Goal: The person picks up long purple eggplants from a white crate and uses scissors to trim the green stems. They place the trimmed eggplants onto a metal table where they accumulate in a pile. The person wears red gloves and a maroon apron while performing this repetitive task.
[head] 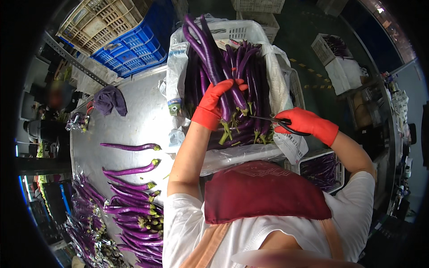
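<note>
My left hand [214, 100], in a red rubber glove, grips several long purple eggplants [209, 65] by their stem ends. Their tips reach up over the far part of a white plastic crate [248, 26] lined with paper and plastic. More eggplants [256, 87] fill that crate below the hand. In my right hand [301, 124], gloved the same way, is a pair of scissors [285, 125] with black handles. The blades point left, towards the stem of a held eggplant; whether they touch it I cannot tell.
Trimmed eggplants [134, 201] lie on the metal table [134, 124] at left, beside plastic-wrapped ones [87, 224]. A purple cloth [110, 100] lies farther back. Stacked blue [134, 47] and beige crates [100, 23] stand at upper left. Another crate of eggplants [320, 171] sits low at right.
</note>
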### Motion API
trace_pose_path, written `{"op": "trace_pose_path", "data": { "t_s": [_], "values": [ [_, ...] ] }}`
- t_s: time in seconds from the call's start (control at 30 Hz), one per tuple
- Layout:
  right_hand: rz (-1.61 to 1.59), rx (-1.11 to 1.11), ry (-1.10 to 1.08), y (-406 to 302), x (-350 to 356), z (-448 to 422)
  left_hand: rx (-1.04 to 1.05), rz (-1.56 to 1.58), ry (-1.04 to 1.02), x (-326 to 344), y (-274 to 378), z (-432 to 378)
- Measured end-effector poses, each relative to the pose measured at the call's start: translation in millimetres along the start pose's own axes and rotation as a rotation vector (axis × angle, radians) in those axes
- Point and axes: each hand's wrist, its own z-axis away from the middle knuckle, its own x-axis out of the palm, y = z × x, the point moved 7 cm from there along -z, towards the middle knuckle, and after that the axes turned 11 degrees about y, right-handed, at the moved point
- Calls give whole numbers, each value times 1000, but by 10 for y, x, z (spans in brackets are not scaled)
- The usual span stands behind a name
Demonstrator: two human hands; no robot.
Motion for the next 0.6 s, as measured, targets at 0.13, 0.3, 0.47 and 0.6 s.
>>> {"op": "trace_pose_path", "data": {
  "t_s": [0.13, 0.3, 0.47, 0.6],
  "values": [
    [-67, -225, -21, -138, 33, -84, -53, 206, -61, 83, -28, -6],
    [-24, -155, -70, -345, -2, -209, -78, 225, -105, 199, -113, 11],
    [168, -73, -15, -253, 45, -320, -80, -104, -27, 135, -235, -95],
    [233, -6, 41, -88, 53, -270, 32, -141, 70, 139, -174, -114]
  ]
}}
